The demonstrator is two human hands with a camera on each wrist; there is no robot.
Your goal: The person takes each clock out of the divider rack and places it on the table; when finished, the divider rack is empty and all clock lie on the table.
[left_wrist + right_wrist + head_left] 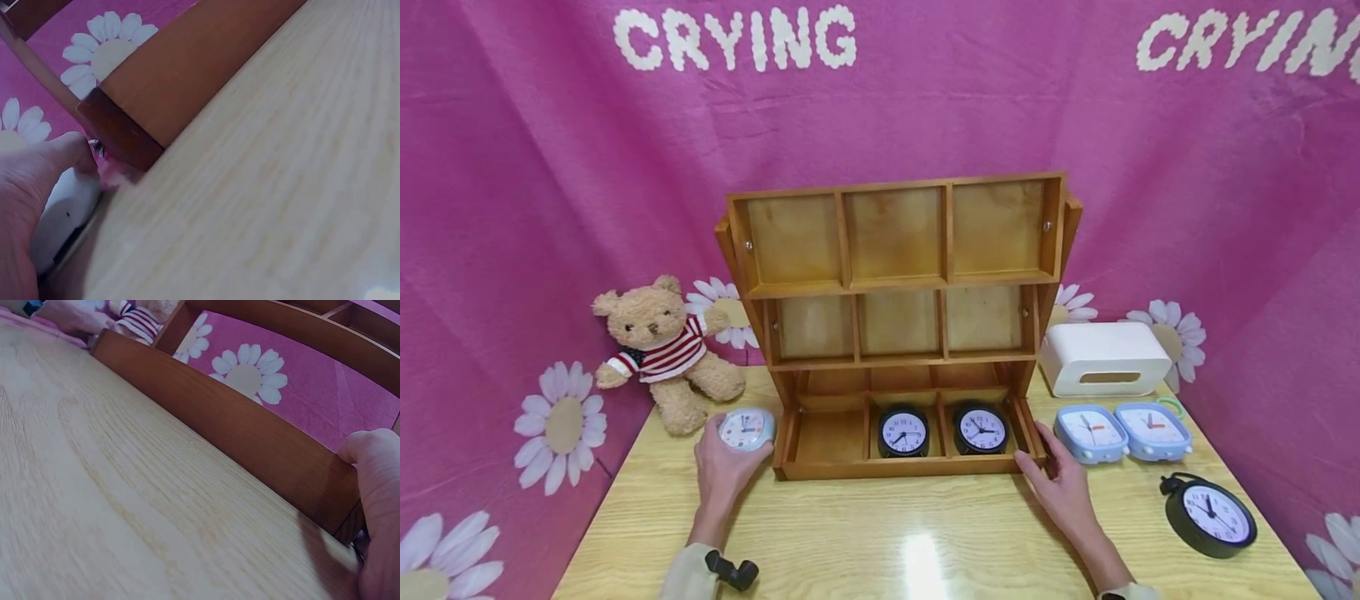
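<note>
My left hand [724, 468] grips a pale blue alarm clock [747, 428] on the table, just left of the wooden tiered rack [917, 469]. In the left wrist view, the thumb curls over the pale clock [67, 209] beside the rack's front corner [119, 128]. At the rack's lower right corner, my right hand [1063, 487] holds on, thumb over the front board [237, 434] and fingers along the outer side. Two round black alarm clocks [904, 432] [981, 429] sit in the bottom tier's middle and right compartments. The upper two tiers hold nothing.
Right of the rack are two blue alarm clocks [1092, 435] [1152, 431], a black alarm clock [1213, 515] nearer me, and a white tissue box [1103, 360] behind. A teddy bear [662, 354] sits at the left back against the pink curtain [887, 108].
</note>
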